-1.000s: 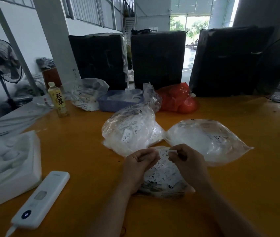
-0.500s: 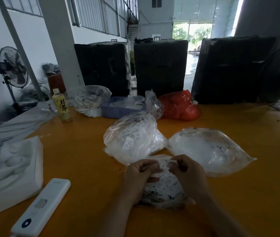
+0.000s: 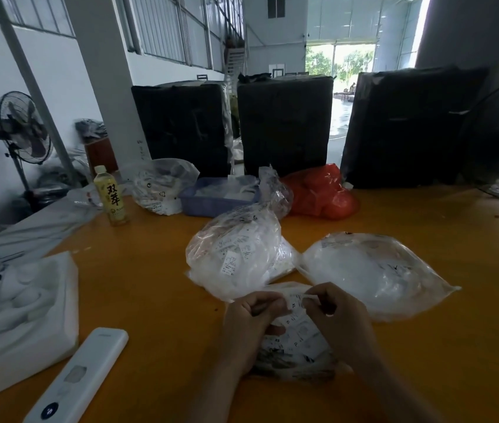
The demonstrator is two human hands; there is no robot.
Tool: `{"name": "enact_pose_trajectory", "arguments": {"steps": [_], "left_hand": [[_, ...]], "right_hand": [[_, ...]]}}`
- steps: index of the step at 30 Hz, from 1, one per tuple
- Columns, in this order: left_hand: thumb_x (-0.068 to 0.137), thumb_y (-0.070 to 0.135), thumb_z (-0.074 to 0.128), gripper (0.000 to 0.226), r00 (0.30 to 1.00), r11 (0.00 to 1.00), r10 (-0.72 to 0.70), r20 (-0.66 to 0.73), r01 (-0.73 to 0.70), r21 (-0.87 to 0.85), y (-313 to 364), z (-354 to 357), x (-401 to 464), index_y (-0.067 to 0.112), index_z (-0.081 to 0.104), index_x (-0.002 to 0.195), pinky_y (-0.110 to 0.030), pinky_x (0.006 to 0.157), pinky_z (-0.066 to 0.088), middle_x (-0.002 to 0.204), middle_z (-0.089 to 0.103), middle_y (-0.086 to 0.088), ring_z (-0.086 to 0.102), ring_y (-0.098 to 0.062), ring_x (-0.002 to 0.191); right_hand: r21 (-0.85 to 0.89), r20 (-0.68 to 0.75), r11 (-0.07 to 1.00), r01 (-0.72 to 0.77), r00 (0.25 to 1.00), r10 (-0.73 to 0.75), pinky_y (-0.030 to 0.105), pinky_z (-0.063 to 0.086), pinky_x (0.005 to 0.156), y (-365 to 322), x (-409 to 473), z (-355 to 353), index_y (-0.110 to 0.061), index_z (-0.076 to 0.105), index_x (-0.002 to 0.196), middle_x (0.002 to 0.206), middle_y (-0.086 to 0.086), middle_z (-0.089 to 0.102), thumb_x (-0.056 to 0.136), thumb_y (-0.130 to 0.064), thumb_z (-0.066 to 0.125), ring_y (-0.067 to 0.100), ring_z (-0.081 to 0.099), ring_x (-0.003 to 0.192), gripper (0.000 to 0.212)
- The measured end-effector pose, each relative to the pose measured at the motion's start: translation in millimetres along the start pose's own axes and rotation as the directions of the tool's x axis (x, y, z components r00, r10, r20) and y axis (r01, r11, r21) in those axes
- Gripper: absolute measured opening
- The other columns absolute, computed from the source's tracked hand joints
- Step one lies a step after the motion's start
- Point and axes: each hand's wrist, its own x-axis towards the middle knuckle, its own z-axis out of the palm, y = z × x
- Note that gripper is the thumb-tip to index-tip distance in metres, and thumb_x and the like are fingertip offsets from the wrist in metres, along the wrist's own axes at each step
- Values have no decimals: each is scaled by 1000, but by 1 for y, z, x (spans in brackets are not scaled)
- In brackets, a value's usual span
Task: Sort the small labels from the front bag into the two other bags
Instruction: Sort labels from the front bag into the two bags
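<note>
The left hand (image 3: 253, 315) and right hand (image 3: 338, 315) both pinch one small white paper label (image 3: 297, 302) above the crinkled clear front bag (image 3: 295, 346) near the worktop's (image 3: 150, 285) front edge. Just behind lie two bulging translucent bags: the left bag (image 3: 236, 257) and the flatter right bag (image 3: 373, 273).

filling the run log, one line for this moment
both hands: left, right | pinching small white label | over front clear plastic bag | unsorted

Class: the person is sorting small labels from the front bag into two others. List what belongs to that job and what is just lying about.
Job: left hand, right hand, a small label pinched between them, front bag, left bag, right bag.

Lying about: drink bottle, blue tray, red bag, white device.
</note>
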Motion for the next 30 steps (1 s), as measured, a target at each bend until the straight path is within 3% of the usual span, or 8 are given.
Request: {"name": "enact_pose_trajectory", "arguments": {"steps": [6, 9, 14, 20, 26, 30], "left_hand": [[87, 22, 84, 12, 1000, 999, 25, -2, -24, 39, -1, 2, -1, 22, 83, 99, -28, 66, 63, 95, 82, 0, 79, -19, 88], [87, 22, 85, 13, 1000, 999, 23, 1, -23, 45, 1, 2, -3, 20, 82, 99, -25, 64, 62, 94, 82, 0, 79, -21, 84], [87, 22, 85, 9, 998, 992, 64, 26, -66, 110, 2, 4, -4, 26, 83, 95, -19, 61, 58, 95, 81, 7, 77, -16, 79], [86, 32, 85, 8, 997, 994, 71, -15, -70, 84, 0, 2, -3, 33, 83, 94, -22, 57, 59, 90, 81, 1, 77, -21, 69], [89, 27, 83, 6, 998, 998, 49, -34, -47, 37, -4, 1, 1, 28, 82, 94, -31, 65, 64, 93, 81, -2, 79, -21, 82], [82, 21, 86, 12, 1000, 992, -11, 1, 11, -127, -3, 1, 2, 19, 83, 94, -30, 77, 64, 99, 81, -13, 79, -28, 96]], "right_hand": [[-10, 81, 1000, 13, 997, -12, 11, 50, 71, -6, 0, -1, -38, 66, 93, 84, -20, 68, 94, -25, 72, -7, 63, 85, 14], [15, 31, 1000, -22, 999, 22, 10, 50, 73, -5, 2, -3, -33, 71, 99, 88, -21, 69, 94, -26, 72, -9, 63, 87, 9], [85, -9, 995, -50, 999, 51, 7, 48, 70, -2, 2, -4, -30, 71, 102, 88, -20, 69, 93, -22, 72, -8, 65, 84, 12], [61, 6, 998, -33, 999, 32, 6, 45, 63, -2, 2, -4, -24, 71, 97, 79, -16, 68, 91, -19, 75, -10, 63, 76, 9], [50, 27, 998, -41, 999, 40, 8, 46, 63, 1, 3, -6, -31, 68, 93, 77, -16, 68, 93, -20, 73, -4, 64, 77, 12], [180, -34, 978, -109, 993, 117, 15, 53, 62, 3, 6, -8, -32, 67, 92, 80, -17, 71, 92, -18, 73, 2, 67, 74, 16]]}}
